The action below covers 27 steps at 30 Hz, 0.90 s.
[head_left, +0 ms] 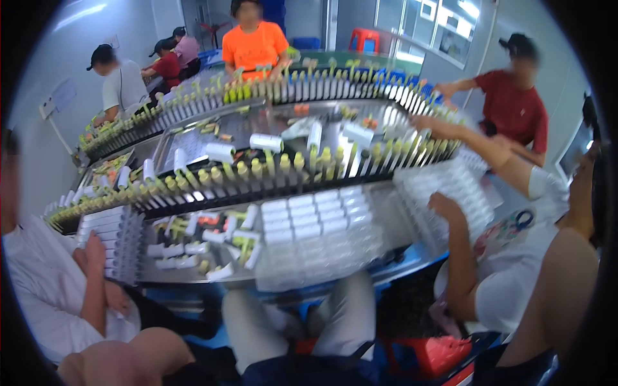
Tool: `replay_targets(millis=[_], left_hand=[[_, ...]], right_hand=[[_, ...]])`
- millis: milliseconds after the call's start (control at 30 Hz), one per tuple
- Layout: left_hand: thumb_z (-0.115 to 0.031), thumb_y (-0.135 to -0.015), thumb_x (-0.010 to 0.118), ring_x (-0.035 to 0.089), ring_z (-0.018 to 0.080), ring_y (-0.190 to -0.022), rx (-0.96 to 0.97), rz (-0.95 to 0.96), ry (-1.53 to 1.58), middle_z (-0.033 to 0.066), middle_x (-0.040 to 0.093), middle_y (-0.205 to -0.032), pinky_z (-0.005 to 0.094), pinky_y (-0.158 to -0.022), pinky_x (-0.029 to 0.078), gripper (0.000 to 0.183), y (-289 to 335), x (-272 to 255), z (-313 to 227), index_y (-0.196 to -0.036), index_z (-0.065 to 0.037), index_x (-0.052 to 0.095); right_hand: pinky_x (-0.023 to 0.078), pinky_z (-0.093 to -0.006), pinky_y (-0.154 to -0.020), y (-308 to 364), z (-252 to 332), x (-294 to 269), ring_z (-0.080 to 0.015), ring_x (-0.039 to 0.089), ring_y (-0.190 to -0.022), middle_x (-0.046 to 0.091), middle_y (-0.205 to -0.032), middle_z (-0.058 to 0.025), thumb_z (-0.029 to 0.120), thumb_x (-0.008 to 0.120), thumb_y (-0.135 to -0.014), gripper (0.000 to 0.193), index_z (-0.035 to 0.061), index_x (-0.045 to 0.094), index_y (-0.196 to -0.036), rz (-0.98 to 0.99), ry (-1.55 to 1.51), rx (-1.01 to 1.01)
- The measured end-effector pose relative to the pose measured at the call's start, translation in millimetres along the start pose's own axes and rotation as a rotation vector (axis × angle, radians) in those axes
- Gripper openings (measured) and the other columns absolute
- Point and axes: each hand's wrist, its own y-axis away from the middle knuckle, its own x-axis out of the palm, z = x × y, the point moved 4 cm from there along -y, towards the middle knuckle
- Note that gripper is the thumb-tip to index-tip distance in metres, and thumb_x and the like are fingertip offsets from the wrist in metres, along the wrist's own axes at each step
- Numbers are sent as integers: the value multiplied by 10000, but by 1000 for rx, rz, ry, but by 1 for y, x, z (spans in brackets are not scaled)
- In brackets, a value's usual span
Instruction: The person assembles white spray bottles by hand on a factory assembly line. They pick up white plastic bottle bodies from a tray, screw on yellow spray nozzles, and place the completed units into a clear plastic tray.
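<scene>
Neither of my hands is in the picture. A bent, bare part of my left arm [129,357] shows blurred at the lower left edge, and my right arm [547,299] rises along the lower right rim. Straight ahead of my lap, a clear plastic blister tray [322,260] lies at the table's near edge, with several rows of white cylinders [315,219] in its far half. Left of it is a loose spread of white tubes [215,237] with green, black and orange bits among them.
Black racks [225,194] of upright pale-green-topped pieces run across the steel table [380,202]. At left a person's hand [95,252] touches a tray of white cylinders; at right another person's hand [444,207] is over a clear tray [428,186]. More people sit beyond.
</scene>
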Motion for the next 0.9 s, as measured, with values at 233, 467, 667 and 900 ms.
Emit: replay_targets(millis=[233, 467, 667, 900], left_hand=[[-280, -1062, 560, 705, 272, -989, -14, 44, -7, 166, 697, -1174, 393, -892, 563, 379, -1, 13, 2, -1290, 22, 590], [-256, -1064, 561, 706, 258, -991, -21, 29, -10, 146, 718, -1142, 384, -903, 559, 340, 3, 19, 2, -1252, 21, 625], [-235, -1066, 562, 707, 247, -994, -193, -3, -83, 129, 736, -1116, 375, -911, 556, 311, 21, 19, 13, -1220, 20, 655], [-33, -957, 676, 657, 387, -1154, -819, 614, -139, 197, 698, -1195, 449, -992, 534, 337, 297, 131, 117, -1291, -4, 657]], right_hand=[[508, -327, -940, 9, 7, -3, -227, 643, -1083, 704, -992, -49, 165, 687, -843, 116, 78, 710, -915, -11, 27, 5], [511, -329, -950, 9, 3, 4, -233, 647, -1090, 713, -985, -51, 155, 694, -820, 101, 78, 723, -879, -24, 96, -39], [513, -330, -959, 26, 6, 3, -237, 651, -1097, 721, -980, -52, 146, 700, -800, 90, 78, 734, -848, -49, 187, -72], [561, -437, -917, 124, 0, 43, -275, 653, -1069, 676, -1004, -56, 237, 654, -827, 145, 155, 716, -929, 200, -312, 201]])
